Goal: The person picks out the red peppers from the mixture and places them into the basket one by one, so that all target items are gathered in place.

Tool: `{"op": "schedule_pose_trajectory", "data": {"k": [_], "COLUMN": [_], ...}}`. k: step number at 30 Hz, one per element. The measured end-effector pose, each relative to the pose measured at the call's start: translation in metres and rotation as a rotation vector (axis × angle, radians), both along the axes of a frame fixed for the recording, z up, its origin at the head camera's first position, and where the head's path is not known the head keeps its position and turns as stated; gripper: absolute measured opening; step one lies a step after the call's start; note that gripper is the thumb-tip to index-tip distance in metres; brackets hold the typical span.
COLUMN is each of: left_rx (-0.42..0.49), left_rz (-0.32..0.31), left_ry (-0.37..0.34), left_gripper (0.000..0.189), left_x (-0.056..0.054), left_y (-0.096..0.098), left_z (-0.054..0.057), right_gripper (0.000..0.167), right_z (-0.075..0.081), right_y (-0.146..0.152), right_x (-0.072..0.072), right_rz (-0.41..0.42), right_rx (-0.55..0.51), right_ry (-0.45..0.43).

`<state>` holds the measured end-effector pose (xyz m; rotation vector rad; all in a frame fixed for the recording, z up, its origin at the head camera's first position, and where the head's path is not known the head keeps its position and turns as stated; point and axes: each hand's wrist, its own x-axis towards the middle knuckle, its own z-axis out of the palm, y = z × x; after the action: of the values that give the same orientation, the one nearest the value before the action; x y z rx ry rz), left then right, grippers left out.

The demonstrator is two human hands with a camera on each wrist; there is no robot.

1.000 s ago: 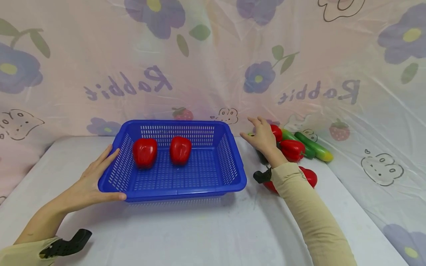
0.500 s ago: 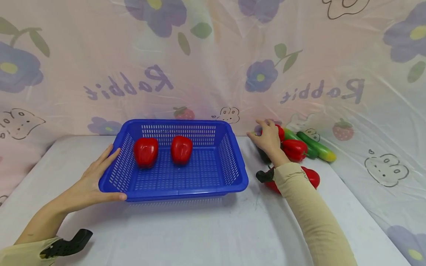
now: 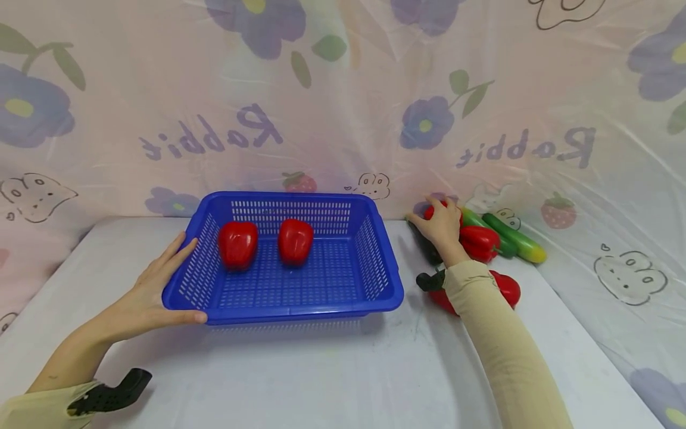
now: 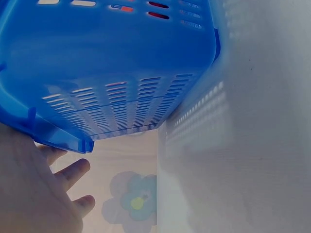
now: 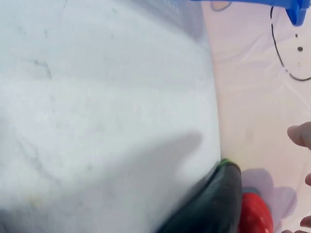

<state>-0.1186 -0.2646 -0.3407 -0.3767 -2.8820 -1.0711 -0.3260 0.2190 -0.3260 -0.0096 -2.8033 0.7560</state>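
Observation:
My left hand (image 3: 145,298) rests against the left end of a blue plastic basket (image 3: 305,313), its fingers and thumb stretched along the rim. Inside the basket sit two red bell peppers, one to the left (image 3: 238,245) and another near the middle (image 3: 295,242). On the right, my right hand (image 3: 442,229) reaches over a red vegetable (image 5: 255,213) at the back, mostly covered by the hand in the head view. Its fingers are spread, and the right wrist view shows the fingertips apart from it. A dark eggplant (image 5: 214,204) lies beside that hand.
Right of my right hand lie a red bell pepper (image 3: 480,243) and green cucumbers (image 3: 517,239). More red pepper (image 3: 508,289) shows beneath the right sleeve, partly hidden. A patterned curtain (image 3: 332,119) hangs behind the white table (image 3: 300,375).
My right hand has moved slightly right and down over the red vegetable at the back, uncovering more of the eggplant. The left hand stays on the basket; the view has shifted a little.

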Motion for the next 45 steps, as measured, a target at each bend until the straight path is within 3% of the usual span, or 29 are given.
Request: {"op": "schedule_pose_trajectory", "data": {"k": [10, 21, 45], "left_rx": [0.008, 0.016, 0.007], "left_rz": [0.003, 0.002, 0.004], "left_ry": [-0.004, -0.006, -0.009], "left_gripper": [0.119, 0.120, 0.121], "left_x": [0.001, 0.001, 0.001], "left_y": [0.000, -0.001, 0.001], "left_z": [0.000, 0.001, 0.000], "right_gripper": [0.070, 0.073, 0.081], "right_z": [-0.006, -0.014, -0.017], "right_y": [0.013, 0.018, 0.026], "right_x": [-0.006, -0.016, -0.028], "right_rz": [-0.043, -0.081, -0.118], "right_rx": [0.059, 0.026, -0.017], "right_ry": [-0.037, -0.061, -0.158]}}
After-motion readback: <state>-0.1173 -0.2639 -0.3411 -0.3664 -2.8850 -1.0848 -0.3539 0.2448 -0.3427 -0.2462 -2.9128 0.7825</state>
